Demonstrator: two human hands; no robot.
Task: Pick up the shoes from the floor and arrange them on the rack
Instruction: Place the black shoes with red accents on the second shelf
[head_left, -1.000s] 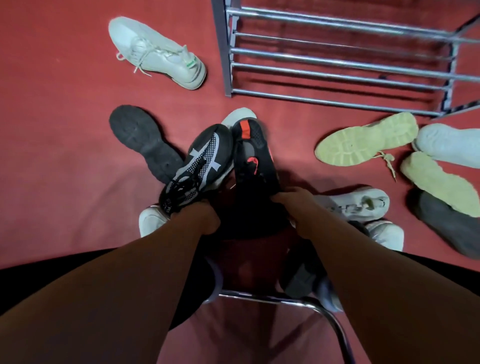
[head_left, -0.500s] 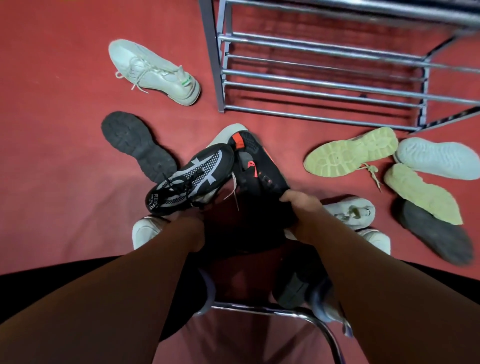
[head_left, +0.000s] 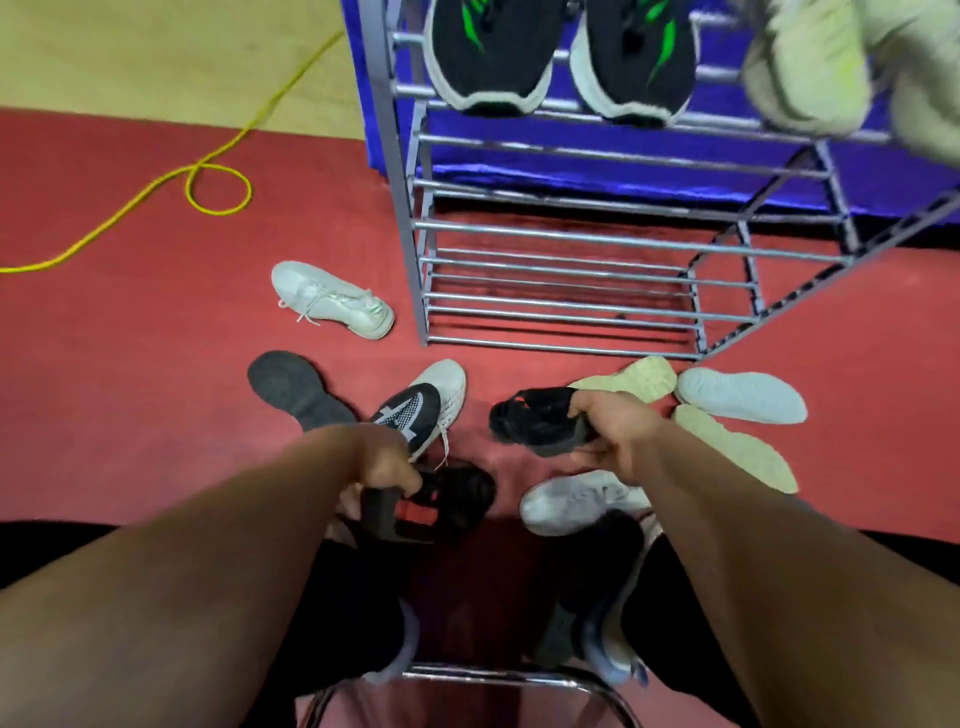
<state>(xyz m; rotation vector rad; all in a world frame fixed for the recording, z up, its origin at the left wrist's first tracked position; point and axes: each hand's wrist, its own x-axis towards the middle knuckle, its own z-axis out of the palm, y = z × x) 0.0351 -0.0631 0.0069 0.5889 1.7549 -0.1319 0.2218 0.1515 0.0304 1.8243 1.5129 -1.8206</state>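
The left hand (head_left: 387, 462) has its fingers curled round a red-trimmed shoe (head_left: 452, 499), low over the red floor (head_left: 130, 389) — the right hand (head_left: 613, 428) grasps a black shoe (head_left: 530, 418) just in front of the rack (head_left: 410, 234). A black-green pair (head_left: 488, 57) sits on the rack's upper rails. A white shoe (head_left: 332, 299) lies on the floor beside the rack's left front post — others lie scattered near the hands.

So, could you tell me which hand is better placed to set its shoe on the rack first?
Probably the right hand: its black shoe is held in front of the rack, whose lower rails are bare. The left hand grips its dark shoe lower, nearer the person.
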